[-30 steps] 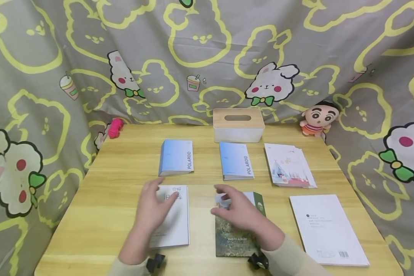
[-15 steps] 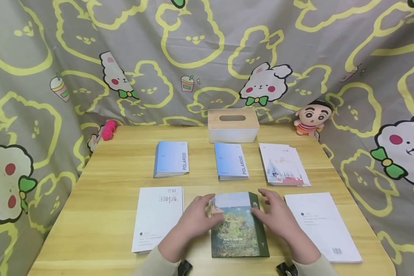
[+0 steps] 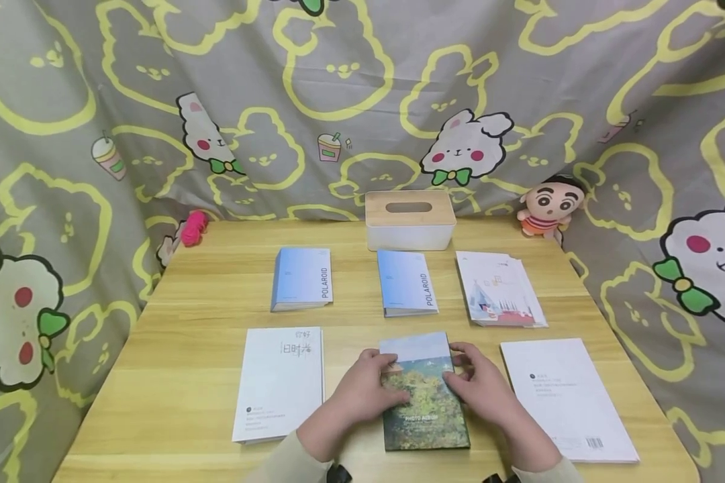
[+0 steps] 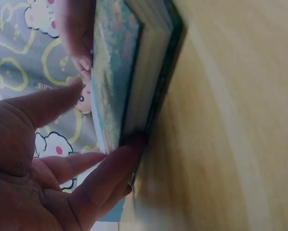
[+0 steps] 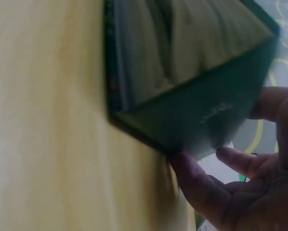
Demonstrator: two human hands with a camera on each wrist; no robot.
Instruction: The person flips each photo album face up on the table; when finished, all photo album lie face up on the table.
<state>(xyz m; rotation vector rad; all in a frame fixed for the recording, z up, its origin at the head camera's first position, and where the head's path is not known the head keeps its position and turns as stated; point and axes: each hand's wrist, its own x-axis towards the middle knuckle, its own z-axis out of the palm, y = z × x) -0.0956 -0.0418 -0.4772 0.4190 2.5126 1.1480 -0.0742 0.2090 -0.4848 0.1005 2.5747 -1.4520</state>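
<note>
Both hands hold a green photo album (image 3: 425, 376) with a painted landscape cover, near the front middle of the table. My left hand (image 3: 362, 389) is at its page side; in the left wrist view, fingers (image 4: 108, 180) reach the lower edge, and the thumb looks apart from the cover. My right hand (image 3: 486, 392) grips the spine side, its thumb at the cover's edge. In the right wrist view the dark green spine (image 5: 202, 110) stands steeply, with fingertips (image 5: 187, 168) at its lower edge. Whether the album is wholly off the table, I cannot tell.
White books lie left (image 3: 278, 389) and right (image 3: 570, 402) of the album. Behind are two blue POLAROID albums (image 3: 302, 278) (image 3: 406, 282) and a white illustrated booklet stack (image 3: 501, 292). A tissue box (image 3: 411, 235), a plush doll (image 3: 552, 208) and a pink item (image 3: 195, 228) stand at the back.
Both hands came to the album from its sides, the left moving right from over the left white book. The album has since tilted, its spine turning out of the head view.
</note>
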